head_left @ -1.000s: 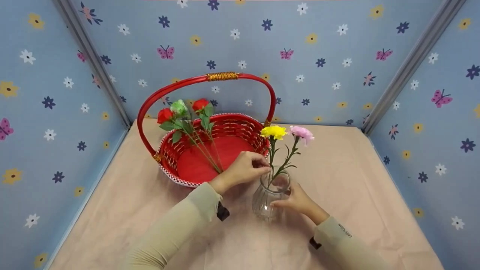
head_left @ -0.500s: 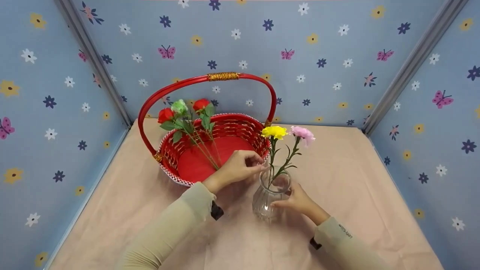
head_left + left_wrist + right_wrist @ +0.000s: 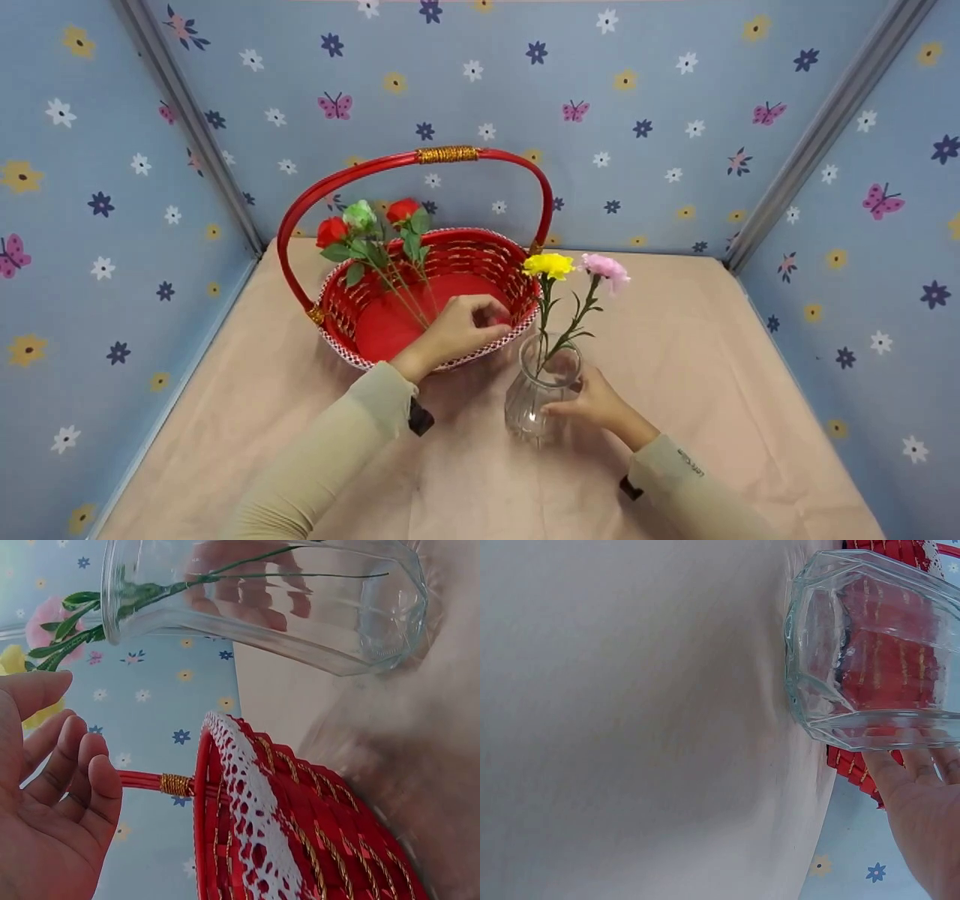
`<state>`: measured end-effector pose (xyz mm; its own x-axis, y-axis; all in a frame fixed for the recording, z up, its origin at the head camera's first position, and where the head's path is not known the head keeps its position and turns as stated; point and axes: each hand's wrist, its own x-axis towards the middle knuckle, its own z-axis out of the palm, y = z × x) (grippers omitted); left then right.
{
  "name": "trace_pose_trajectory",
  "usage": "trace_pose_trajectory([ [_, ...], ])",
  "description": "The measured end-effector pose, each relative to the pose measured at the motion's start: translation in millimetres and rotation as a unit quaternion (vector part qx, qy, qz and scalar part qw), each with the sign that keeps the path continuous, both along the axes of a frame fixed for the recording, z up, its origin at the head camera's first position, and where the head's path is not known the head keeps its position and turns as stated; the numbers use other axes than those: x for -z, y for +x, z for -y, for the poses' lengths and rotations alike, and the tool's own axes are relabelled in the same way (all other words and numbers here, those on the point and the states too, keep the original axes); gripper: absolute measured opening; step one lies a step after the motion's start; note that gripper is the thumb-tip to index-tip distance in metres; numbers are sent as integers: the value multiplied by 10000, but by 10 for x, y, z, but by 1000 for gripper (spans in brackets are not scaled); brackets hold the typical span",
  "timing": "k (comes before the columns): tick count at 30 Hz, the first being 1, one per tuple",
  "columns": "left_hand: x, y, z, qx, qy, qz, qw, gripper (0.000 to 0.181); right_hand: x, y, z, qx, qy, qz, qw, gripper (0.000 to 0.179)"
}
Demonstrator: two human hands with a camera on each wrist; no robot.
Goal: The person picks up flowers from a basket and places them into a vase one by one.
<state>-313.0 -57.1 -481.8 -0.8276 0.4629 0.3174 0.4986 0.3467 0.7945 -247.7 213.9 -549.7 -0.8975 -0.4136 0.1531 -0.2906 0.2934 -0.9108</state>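
Observation:
My left hand (image 3: 457, 330) hovers by the right front rim of the red woven basket (image 3: 382, 334). Its fingers are loosely curved with nothing between them, as the left wrist view also shows. My right hand (image 3: 596, 405) grips the right side of a clear glass vase (image 3: 525, 412), which stands upright on the table. A yellow carnation (image 3: 548, 265) and a pink carnation (image 3: 604, 268) lean in the vase, their green stems inside the glass. In the basket lie a red rose (image 3: 331, 232), a pale green rose (image 3: 359, 215) and another red rose (image 3: 403, 209); my left hand hides their stem ends.
The basket's tall red handle (image 3: 345, 171) arches over it, bound with gold at the top. A pale pink cloth (image 3: 675, 330) covers the table. Blue flower-patterned panels (image 3: 637, 150) enclose the back and both sides.
My left hand has drawn away from the yellow carnation's stem and vase mouth, moving left to the basket's rim. My right hand, the vase and both carnations stay in place.

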Motion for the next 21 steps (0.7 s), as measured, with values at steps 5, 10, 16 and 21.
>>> trace_pose_trajectory([
  [5, 5, -22, 72, -153, -97, -18, 9998, 21, 10, -12, -5, -66, -74, 37, 9999, 72],
  [10, 13, -54, 143, -293, -48, -64, 9995, 21, 182, -92, -44, -47, -121, 15, 9999, 73],
  [16, 51, -117, 227, -450, 85, -188, 9988, 17, 311, -143, -78, -79, -135, -152, 9998, 73],
  [21, 96, -165, 292, -615, 261, -212, 9975, 15, 303, -142, -71, -2, -114, -65, 9999, 74],
])
